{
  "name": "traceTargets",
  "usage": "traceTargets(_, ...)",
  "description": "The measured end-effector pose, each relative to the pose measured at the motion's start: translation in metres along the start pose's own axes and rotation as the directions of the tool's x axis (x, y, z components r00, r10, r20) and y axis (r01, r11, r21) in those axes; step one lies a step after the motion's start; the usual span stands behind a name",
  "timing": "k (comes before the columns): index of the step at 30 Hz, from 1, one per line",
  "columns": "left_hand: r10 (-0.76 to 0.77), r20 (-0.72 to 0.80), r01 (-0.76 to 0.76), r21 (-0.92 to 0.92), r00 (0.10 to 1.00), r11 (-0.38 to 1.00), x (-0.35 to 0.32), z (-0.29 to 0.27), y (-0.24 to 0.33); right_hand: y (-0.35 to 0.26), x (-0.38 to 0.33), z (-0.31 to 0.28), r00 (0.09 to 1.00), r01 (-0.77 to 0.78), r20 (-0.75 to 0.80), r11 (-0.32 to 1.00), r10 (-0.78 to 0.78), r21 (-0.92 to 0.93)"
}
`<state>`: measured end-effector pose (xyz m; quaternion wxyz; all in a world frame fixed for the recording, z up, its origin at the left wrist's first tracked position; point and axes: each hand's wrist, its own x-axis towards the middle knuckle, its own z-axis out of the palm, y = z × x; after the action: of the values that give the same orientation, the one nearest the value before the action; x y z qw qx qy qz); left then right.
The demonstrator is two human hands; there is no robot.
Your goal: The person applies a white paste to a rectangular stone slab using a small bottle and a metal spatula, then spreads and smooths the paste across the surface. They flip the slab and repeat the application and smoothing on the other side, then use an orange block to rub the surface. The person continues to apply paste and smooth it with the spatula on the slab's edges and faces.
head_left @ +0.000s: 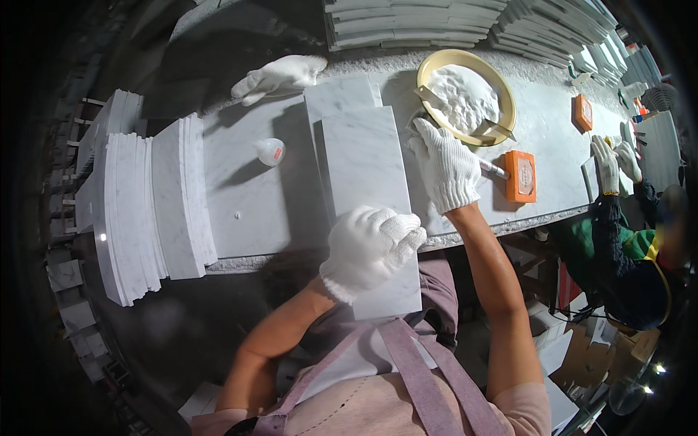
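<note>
A long white-grey marble tile [367, 160] lies over a second marble tile [342, 94], its near end reaching past the bench edge toward my body. On its near half rests my left hand [371, 251], in a white knit glove, fingers curled in; whatever is under them is hidden. My right hand [447, 163], gloved too, is beside the tile at the near left rim of a yellow bowl [511, 109]. Its fingers are bunched together, and I cannot make out what they hold. White powder [462, 94] fills much of the bowl, with a flat blade [502, 129] at its rim.
Marble tiles [131, 211] stand stacked at left. A small white bottle [271, 152] and a spare glove [280, 76] lie beyond. An orange box [520, 176] and a marker [494, 169] lie right. More slabs [414, 22] are piled behind. Another person's gloved hands [607, 163] work far right.
</note>
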<state>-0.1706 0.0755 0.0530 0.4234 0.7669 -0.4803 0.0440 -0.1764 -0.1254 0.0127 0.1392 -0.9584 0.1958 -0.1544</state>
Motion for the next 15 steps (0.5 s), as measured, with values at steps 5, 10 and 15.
traceTargets(5, 0.007, 0.003, -0.006, -0.010, 1.000, 1.000, 0.002, 0.000, 0.001, -0.006, 0.003, 0.013, 0.998, -0.061, 0.015, 0.991, 0.063, -0.121)
traceTargets(10, -0.003, 0.005, 0.004, -0.050, 1.000, 0.999, -0.001, 0.000, -0.001, -0.002, -0.005, 0.000, 0.996, -0.077, -0.038, 0.994, 0.080, 0.078)
traceTargets(15, -0.024, 0.030, 0.027, -0.103, 0.999, 0.994, 0.001, -0.007, -0.001, 0.025, -0.044, -0.036, 0.981, -0.013, -0.142, 0.788, 0.128, 0.616)
